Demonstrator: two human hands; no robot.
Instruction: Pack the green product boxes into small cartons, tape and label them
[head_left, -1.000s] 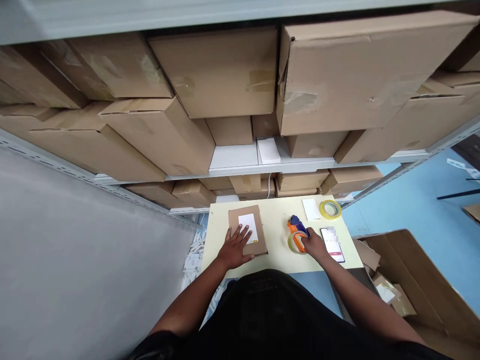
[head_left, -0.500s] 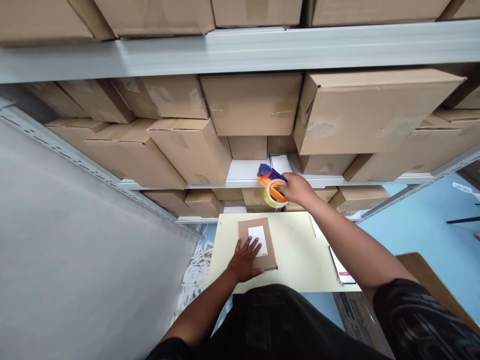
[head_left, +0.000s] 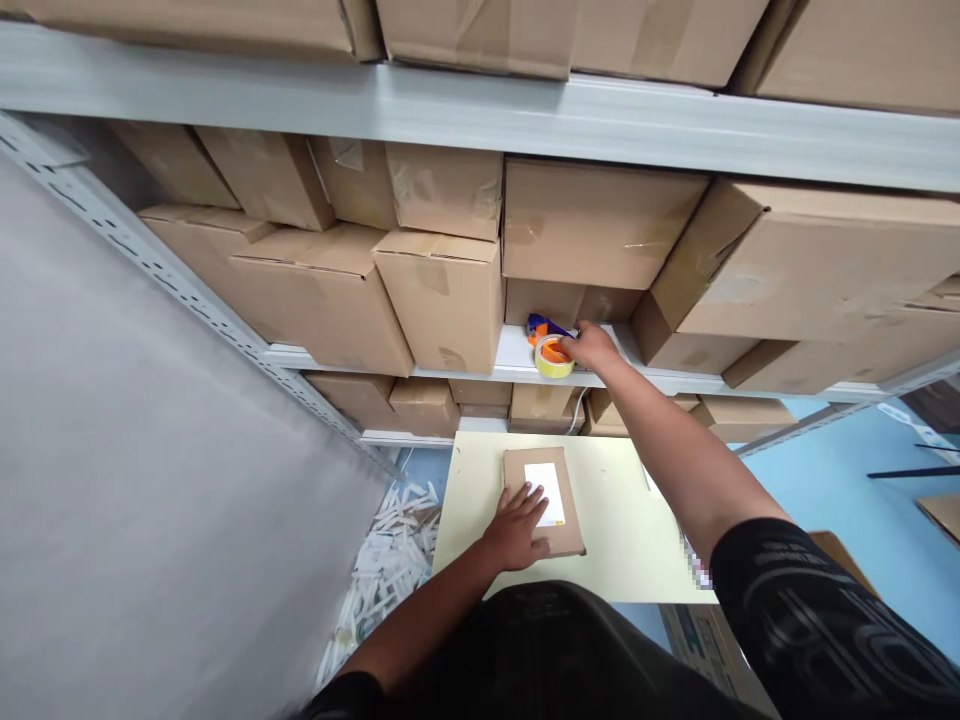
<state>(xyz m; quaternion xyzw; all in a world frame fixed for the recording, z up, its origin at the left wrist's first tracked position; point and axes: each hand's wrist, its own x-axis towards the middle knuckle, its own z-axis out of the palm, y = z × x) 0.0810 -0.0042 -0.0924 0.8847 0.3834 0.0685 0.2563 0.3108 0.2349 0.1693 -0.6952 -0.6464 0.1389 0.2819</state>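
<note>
A: Left hand (head_left: 517,525) lies flat, fingers spread, on the parcel (head_left: 544,502) near the desk (head_left: 607,520) edge.
B: Beyond the parcel, right hand (head_left: 592,347) grips the tape gun (head_left: 551,350) on the shelf (head_left: 510,350). Gun looks parked; parcel labelled.

In front of you stood a grey metal shelf rack (head_left: 480,118), its levels packed with brown cardboard boxes (head_left: 442,295), many patched with clear tape. More boxes (head_left: 409,403) sat squeezed on the level just beneath. Below that, you had the pale yellow counter (head_left: 622,530). To its left, on the floor, lay a heap of white paper strips (head_left: 382,560) against the grey wall (head_left: 150,480). Off to your right ran the blue floor (head_left: 847,470).
</note>
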